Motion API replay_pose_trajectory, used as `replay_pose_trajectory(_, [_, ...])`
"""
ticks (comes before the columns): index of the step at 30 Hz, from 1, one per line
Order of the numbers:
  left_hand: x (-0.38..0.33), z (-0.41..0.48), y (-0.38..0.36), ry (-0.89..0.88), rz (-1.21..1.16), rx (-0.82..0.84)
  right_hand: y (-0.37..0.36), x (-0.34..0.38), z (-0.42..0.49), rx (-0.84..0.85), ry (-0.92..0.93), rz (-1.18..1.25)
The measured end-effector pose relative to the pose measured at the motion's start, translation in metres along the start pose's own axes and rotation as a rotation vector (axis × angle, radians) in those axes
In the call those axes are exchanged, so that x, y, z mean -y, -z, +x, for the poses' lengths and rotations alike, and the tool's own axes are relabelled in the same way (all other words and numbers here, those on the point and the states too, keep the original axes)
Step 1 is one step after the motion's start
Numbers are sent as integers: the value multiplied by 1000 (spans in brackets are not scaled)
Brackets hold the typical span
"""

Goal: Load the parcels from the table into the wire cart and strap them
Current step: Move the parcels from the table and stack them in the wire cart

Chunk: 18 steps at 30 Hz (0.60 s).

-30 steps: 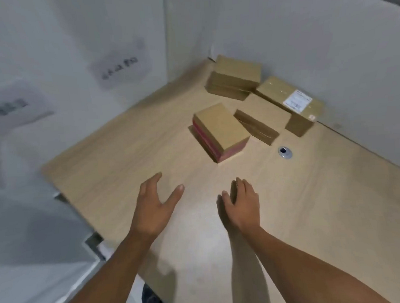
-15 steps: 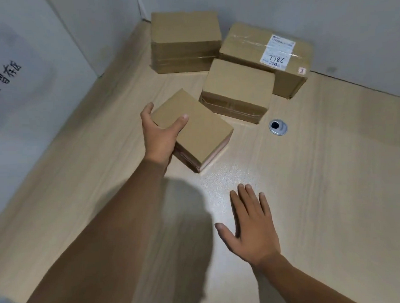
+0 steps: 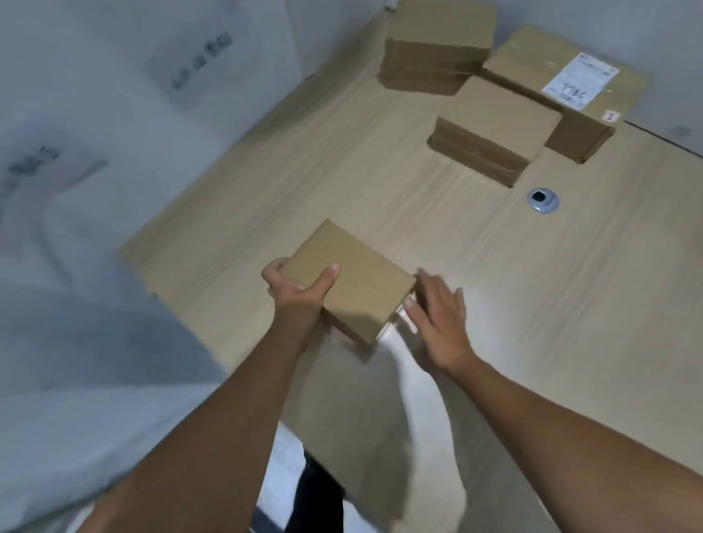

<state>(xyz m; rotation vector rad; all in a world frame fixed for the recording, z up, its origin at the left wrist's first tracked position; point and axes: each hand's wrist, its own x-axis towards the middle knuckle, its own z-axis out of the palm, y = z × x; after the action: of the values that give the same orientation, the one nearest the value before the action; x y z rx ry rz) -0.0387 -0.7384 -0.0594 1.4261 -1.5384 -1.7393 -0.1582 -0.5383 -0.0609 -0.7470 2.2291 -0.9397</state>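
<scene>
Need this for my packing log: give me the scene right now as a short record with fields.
surface: wooden table
held parcel: small brown box, near the table's front edge
left hand: left hand grips the box's near-left corner, thumb on top
right hand: right hand open, fingers straight, at the box's right side
other parcels: three in the far corner: plain box, middle box, labelled box
also on table: metal grommet
wire cart: not in view
</scene>
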Motion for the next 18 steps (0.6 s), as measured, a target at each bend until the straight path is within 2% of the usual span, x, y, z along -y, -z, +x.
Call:
replay_pose_trajectory(3, [30,-90,51,36,-90,-234,-34,46,-66,229,-82,468])
replay_pose_trajectory(6, [62,-194,109,63,-167,-382,-76,79,-133,304,-151,555])
replay_pose_trajectory(8, [86,-266,153,90,-237,-521,-107,92,-172,442,-158,622])
replay_pose_trajectory(11, [124,-374,223,167,-360,-717,-155,104,-232,750,-48,537])
replay_pose_trajectory(13, [149,-451,256,204,-456,-806,-186,114,-274,1023,10,445])
replay_pose_trajectory(16, [192,-557,268,178,-641,-972,-235,132,-341,1367,105,223])
replay_pose_trajectory(18, [227,-615,255,175,-766,-1104,-268,133,-394,1532,181,64])
